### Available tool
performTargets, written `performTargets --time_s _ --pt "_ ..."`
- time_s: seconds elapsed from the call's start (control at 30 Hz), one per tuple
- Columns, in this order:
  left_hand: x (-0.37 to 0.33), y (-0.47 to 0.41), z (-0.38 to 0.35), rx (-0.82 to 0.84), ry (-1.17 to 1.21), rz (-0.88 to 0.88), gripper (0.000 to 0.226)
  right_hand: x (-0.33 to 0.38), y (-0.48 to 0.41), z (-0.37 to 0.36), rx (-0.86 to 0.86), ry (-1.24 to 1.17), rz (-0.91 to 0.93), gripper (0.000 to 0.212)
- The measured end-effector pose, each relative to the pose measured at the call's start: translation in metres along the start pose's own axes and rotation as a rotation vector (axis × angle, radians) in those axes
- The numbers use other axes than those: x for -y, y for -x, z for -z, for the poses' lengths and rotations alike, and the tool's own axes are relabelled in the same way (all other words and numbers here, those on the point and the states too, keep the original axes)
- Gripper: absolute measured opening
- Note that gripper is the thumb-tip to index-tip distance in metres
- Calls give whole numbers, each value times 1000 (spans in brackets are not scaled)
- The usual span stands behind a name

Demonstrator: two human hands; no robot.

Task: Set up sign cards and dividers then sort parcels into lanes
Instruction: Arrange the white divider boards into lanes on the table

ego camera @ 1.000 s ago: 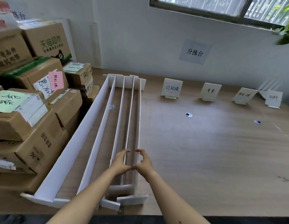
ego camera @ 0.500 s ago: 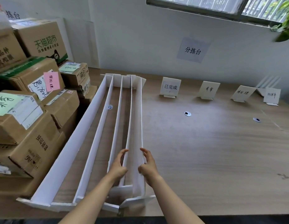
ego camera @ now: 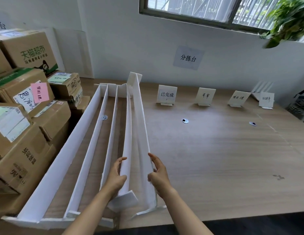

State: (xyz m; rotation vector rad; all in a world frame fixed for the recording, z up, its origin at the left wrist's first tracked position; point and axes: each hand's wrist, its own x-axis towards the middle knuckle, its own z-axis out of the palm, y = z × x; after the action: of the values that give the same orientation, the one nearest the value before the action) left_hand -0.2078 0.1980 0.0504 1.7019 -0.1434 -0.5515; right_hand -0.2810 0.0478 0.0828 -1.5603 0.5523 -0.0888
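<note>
Left grip (ego camera: 116,177) and right grip (ego camera: 159,174) are set narrow, facing each other, and squeezed between them is a pair of long white foam-board dividers (ego camera: 136,129). The left grip lies against the outer left face, fingers reaching up to the top edge and thumb across the board. The right grip mirrors it on the outer right face, fingers gently curved up the side. Both hold near the near end. The pair runs straight away from the grips, its far end tilted up off the wood-grain surface (ego camera: 215,158), small white foot showing at the tip. Just left of it, three more long white dividers (ego camera: 90,141) lie in parallel on the surface. A row of four small white sign cards (ego camera: 167,94) stands well beyond, to the right. Stacked brown cardboard parcels (ego camera: 29,150) are cut off at the left edge. The forearms hide part of the pair's near end, and the writing on the right-hand cards is hard to read.
</note>
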Motion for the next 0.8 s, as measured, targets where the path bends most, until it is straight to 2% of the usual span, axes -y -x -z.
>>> performTargets --time_s 0.37,0.57,0.8 --pt "-37 12 -58 -61 -17 -33 73 25 15 79 -30 -22 68 83" --pt "-66 27 -105 -100 -42 -77 70 39 23 175 -60 -34 108 87" --pt "-94 41 -195 -134 0 -138 68 38 52 302 -101 11 132 86"
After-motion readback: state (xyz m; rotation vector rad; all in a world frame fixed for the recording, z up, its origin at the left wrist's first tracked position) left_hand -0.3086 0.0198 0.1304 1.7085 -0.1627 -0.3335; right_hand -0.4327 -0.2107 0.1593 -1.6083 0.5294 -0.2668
